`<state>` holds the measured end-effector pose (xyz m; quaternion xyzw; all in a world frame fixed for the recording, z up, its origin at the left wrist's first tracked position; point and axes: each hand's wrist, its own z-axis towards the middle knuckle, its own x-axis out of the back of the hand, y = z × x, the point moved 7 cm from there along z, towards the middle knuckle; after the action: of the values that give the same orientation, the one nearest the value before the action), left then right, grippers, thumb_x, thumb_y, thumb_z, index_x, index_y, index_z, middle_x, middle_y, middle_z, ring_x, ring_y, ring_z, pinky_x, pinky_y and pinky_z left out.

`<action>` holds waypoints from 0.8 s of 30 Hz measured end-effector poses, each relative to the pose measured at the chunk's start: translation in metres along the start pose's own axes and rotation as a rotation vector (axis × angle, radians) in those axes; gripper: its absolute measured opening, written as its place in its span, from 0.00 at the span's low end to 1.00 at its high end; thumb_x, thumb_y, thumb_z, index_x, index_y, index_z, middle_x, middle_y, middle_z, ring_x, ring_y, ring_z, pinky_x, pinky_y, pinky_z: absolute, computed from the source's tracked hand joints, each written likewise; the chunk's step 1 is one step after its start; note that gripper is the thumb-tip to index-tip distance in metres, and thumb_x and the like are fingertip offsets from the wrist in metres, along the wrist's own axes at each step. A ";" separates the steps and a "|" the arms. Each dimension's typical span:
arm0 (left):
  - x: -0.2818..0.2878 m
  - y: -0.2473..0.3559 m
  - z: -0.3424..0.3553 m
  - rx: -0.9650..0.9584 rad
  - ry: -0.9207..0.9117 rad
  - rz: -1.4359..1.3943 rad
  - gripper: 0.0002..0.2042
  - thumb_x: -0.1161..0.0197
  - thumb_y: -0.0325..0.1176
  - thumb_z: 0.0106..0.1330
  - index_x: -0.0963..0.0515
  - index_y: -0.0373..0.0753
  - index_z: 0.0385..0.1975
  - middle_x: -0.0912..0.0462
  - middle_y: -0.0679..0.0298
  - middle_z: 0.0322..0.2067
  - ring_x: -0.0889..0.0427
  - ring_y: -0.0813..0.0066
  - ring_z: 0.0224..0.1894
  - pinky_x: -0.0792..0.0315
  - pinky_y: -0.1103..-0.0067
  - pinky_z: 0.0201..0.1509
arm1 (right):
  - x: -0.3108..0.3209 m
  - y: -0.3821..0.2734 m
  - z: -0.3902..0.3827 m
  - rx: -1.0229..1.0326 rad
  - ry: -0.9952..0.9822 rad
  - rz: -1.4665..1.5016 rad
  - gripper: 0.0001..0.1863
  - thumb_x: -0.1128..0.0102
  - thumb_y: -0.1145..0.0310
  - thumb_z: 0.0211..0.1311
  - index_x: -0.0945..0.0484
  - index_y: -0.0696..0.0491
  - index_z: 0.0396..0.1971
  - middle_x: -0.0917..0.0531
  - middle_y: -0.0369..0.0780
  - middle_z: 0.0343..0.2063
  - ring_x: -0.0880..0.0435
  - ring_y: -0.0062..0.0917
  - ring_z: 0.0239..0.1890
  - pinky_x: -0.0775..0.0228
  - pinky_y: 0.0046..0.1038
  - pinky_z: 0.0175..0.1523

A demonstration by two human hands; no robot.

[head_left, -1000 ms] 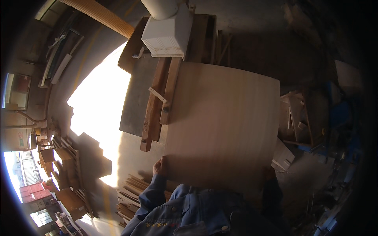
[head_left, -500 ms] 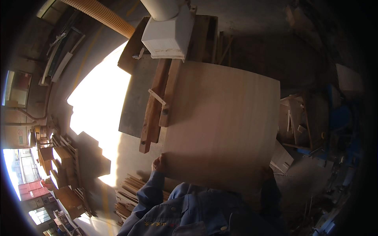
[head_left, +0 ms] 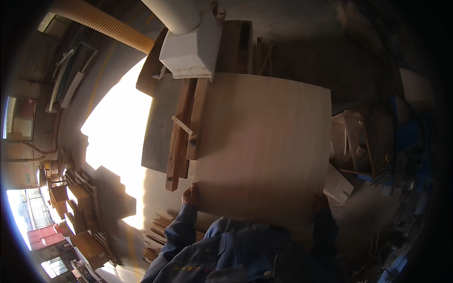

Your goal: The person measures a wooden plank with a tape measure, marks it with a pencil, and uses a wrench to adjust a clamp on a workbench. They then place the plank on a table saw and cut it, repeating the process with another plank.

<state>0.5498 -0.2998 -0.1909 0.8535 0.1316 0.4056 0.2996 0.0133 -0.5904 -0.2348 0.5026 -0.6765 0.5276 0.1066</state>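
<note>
A large pale wooden panel (head_left: 262,141) rests on a machine table (head_left: 155,137), alongside two wooden rails (head_left: 177,155) crossed by a small pale strip (head_left: 181,124). Above the rails sits a white plastic hood (head_left: 186,52) joined to a thick white pipe. My left hand (head_left: 188,193) is closed on the panel's near left edge, just below the rails' ends. My right hand (head_left: 320,200) holds the near right edge of the panel, dim in shadow, its fingers partly hidden.
A ribbed beige hose (head_left: 108,26) runs at top left. Bright sunlight covers the floor on the left. Stacked boxes (head_left: 89,247) and loose wood strips (head_left: 155,236) lie lower left. An open wooden crate (head_left: 354,137) with offcuts and blue equipment (head_left: 408,132) stand at the right.
The panel and both hands have moved slightly up in the view, the hood and rails slightly left and down. The grip of both hands looks the same.
</note>
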 end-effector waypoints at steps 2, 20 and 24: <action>0.001 0.002 0.002 -0.010 -0.004 -0.001 0.29 0.58 0.57 0.66 0.19 0.35 0.36 0.17 0.51 0.30 0.18 0.60 0.37 0.28 0.68 0.43 | 0.002 0.002 0.002 -0.187 -0.058 0.244 0.20 0.46 0.55 0.60 0.24 0.56 0.44 0.19 0.47 0.39 0.20 0.42 0.42 0.27 0.37 0.44; -0.006 0.008 0.017 0.133 -0.047 -0.130 0.26 0.52 0.54 0.66 0.20 0.33 0.37 0.17 0.60 0.28 0.22 0.76 0.32 0.28 0.75 0.36 | 0.014 -0.014 0.017 -0.214 -0.050 0.262 0.23 0.44 0.53 0.59 0.25 0.56 0.46 0.19 0.45 0.39 0.20 0.37 0.42 0.27 0.35 0.45; -0.004 0.017 0.018 0.041 0.005 -0.086 0.24 0.51 0.52 0.66 0.20 0.33 0.31 0.20 0.62 0.23 0.23 0.77 0.29 0.29 0.76 0.34 | 0.017 -0.009 0.021 -0.228 -0.007 0.329 0.24 0.43 0.52 0.60 0.27 0.57 0.47 0.19 0.43 0.38 0.20 0.31 0.40 0.26 0.32 0.41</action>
<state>0.5612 -0.3228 -0.1915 0.8519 0.1773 0.3917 0.2989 0.0205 -0.6162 -0.2265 0.3715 -0.8054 0.4561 0.0728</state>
